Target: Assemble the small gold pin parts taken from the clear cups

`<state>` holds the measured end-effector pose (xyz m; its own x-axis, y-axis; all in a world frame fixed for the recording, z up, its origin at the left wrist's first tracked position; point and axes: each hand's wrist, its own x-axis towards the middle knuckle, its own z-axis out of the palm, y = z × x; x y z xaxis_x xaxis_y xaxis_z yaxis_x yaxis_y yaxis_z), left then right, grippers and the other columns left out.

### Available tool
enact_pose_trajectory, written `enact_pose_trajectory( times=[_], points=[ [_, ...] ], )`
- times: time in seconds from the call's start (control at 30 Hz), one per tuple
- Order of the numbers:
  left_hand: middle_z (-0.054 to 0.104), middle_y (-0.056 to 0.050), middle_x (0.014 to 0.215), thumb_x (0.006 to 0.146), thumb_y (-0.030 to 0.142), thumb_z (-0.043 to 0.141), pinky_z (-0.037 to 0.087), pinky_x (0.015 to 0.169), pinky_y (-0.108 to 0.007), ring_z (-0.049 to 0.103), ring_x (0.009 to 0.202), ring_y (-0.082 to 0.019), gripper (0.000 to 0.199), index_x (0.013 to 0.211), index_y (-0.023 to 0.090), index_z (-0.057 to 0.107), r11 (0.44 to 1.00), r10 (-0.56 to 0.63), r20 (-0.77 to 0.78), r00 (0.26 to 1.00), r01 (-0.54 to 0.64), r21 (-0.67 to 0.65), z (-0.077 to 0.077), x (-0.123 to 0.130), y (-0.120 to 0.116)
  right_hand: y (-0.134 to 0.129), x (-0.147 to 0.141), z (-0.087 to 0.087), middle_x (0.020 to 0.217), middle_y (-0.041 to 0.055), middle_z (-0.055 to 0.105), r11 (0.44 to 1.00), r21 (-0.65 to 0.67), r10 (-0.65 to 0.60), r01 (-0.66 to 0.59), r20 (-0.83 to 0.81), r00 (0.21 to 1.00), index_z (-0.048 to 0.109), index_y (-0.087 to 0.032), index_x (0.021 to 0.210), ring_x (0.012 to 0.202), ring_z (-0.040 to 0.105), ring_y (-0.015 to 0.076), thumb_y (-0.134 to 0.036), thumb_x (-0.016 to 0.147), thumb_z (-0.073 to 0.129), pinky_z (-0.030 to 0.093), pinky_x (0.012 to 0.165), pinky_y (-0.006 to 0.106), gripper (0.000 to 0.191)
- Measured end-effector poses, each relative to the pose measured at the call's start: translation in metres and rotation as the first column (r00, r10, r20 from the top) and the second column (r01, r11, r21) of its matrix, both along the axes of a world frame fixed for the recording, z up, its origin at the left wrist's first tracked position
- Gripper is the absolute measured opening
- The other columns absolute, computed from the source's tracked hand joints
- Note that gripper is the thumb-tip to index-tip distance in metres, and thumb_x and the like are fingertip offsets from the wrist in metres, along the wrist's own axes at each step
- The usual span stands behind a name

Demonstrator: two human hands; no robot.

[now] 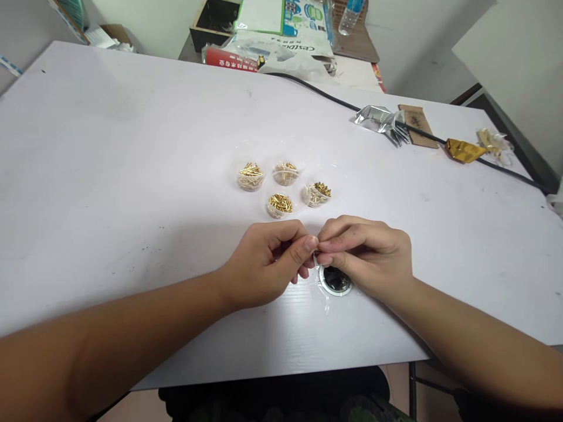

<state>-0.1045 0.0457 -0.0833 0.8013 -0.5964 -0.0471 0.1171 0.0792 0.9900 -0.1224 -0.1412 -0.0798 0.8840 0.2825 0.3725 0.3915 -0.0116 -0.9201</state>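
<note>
My left hand (279,261) and my right hand (367,252) meet at their fingertips above the white table. Both are pinched closed; whatever lies between the fingertips is too small to make out. Just below my right hand sits a round dark dish with a pale rim (336,280), partly covered by that hand. Beyond the hands stand clear cups of small gold pins: a left cup (250,177), a back cup (285,174), a right cup (317,194) and a front cup (280,205).
Across the back right of the table (109,146) runs a black cable (325,94). Near it lie silver foil (380,119), a cardboard piece (417,126) and a gold wrapper (464,150). Behind the table are a black box (213,26), packaging and a water bottle (350,17).
</note>
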Motion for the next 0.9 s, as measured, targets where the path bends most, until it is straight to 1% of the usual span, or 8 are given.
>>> enact_pose_trajectory(
  times=[0.1, 0.23, 0.47, 0.57, 0.67, 0.73, 0.83, 0.9],
  points=[
    [0.061, 0.0, 0.064, 0.09, 0.044, 0.062, 0.051, 0.048, -0.017, 0.058, 0.053, -0.007, 0.038, 0.069, 0.014, 0.056, 1.0, 0.011, 0.013, 1.0, -0.011, 0.008, 0.0001, 0.0, -0.0004, -0.0003, -0.0005, 0.0008, 0.08, 0.0024, 0.073, 1.0, -0.006, -0.02, 0.019, -0.042, 0.999, 0.077, -0.021, 0.083, 0.066, 0.072, 0.0145, -0.001, 0.074, 0.075, 0.062, 0.054, 0.025, 0.022],
    [0.061, 0.0, 0.064, 0.092, 0.037, 0.06, 0.05, 0.049, -0.016, 0.058, 0.053, -0.007, 0.033, 0.069, 0.013, 0.056, 1.0, 0.012, 0.044, 0.999, -0.013, 0.006, -0.0014, -0.0007, 0.0001, 0.0, -0.0005, 0.0014, 0.078, 0.0021, 0.073, 1.0, -0.001, -0.019, 0.019, -0.088, 0.996, 0.077, -0.021, 0.08, 0.064, 0.071, 0.0147, -0.002, 0.071, 0.079, 0.062, 0.053, 0.025, 0.021],
    [0.059, 0.002, 0.059, 0.091, 0.039, 0.062, 0.05, 0.049, -0.015, 0.056, 0.051, -0.006, 0.034, 0.069, 0.014, 0.056, 1.0, -0.008, 0.06, 0.998, 0.008, 0.011, -0.0006, -0.001, 0.0006, 0.0039, -0.0026, 0.0008, 0.071, 0.0002, 0.073, 0.993, 0.119, 0.003, 0.017, -0.169, 0.986, 0.074, -0.02, 0.078, 0.06, 0.071, 0.0131, -0.004, 0.072, 0.08, 0.059, 0.048, 0.021, 0.018],
    [0.059, 0.002, 0.059, 0.092, 0.04, 0.061, 0.05, 0.049, -0.016, 0.056, 0.051, -0.006, 0.035, 0.068, 0.014, 0.056, 1.0, -0.003, 0.076, 0.997, 0.001, 0.021, -0.0003, -0.0009, 0.0001, 0.0038, -0.0028, 0.0013, 0.069, 0.0001, 0.072, 0.993, 0.114, -0.005, 0.03, -0.215, 0.977, 0.071, -0.019, 0.074, 0.058, 0.07, 0.0133, -0.007, 0.071, 0.082, 0.059, 0.046, 0.021, 0.016],
    [0.059, 0.002, 0.059, 0.091, 0.041, 0.061, 0.05, 0.049, -0.016, 0.056, 0.05, -0.006, 0.036, 0.067, 0.014, 0.055, 0.999, -0.001, 0.089, 0.996, -0.003, 0.035, -0.0007, -0.0008, -0.0002, 0.0032, -0.0023, 0.0015, 0.07, 0.0011, 0.073, 0.993, 0.113, 0.009, 0.018, -0.234, 0.972, 0.07, -0.019, 0.071, 0.06, 0.071, 0.0148, -0.012, 0.072, 0.083, 0.062, 0.049, 0.025, 0.014],
    [0.059, 0.001, 0.059, 0.092, 0.039, 0.06, 0.05, 0.049, -0.016, 0.056, 0.051, -0.006, 0.035, 0.067, 0.014, 0.055, 0.999, 0.0, 0.096, 0.995, -0.004, 0.036, -0.0012, -0.0008, -0.0001, 0.003, -0.002, 0.0015, 0.068, 0.0009, 0.072, 0.993, 0.118, 0.017, 0.012, -0.239, 0.971, 0.07, -0.019, 0.071, 0.059, 0.071, 0.0145, -0.015, 0.073, 0.083, 0.061, 0.048, 0.024, 0.013],
    [0.06, 0.001, 0.061, 0.093, 0.037, 0.059, 0.049, 0.049, -0.016, 0.056, 0.051, -0.006, 0.034, 0.068, 0.014, 0.056, 1.0, -0.001, 0.097, 0.995, -0.001, 0.022, -0.0017, -0.0009, 0.0002, 0.0033, -0.0021, 0.0016, 0.066, 0.0002, 0.072, 0.993, 0.118, 0.012, 0.019, -0.253, 0.967, 0.071, -0.019, 0.072, 0.056, 0.07, 0.0132, -0.013, 0.072, 0.083, 0.059, 0.045, 0.021, 0.013],
    [0.06, 0.001, 0.06, 0.092, 0.036, 0.06, 0.048, 0.049, -0.015, 0.056, 0.051, -0.006, 0.033, 0.068, 0.014, 0.055, 1.0, 0.004, 0.091, 0.996, -0.006, 0.019, -0.002, -0.001, 0.0002, 0.0037, -0.0023, 0.0016, 0.069, 0.0005, 0.073, 0.991, 0.13, 0.025, 0.01, -0.264, 0.964, 0.071, -0.019, 0.072, 0.056, 0.07, 0.0132, -0.011, 0.072, 0.082, 0.059, 0.045, 0.022, 0.014]
  ],
)
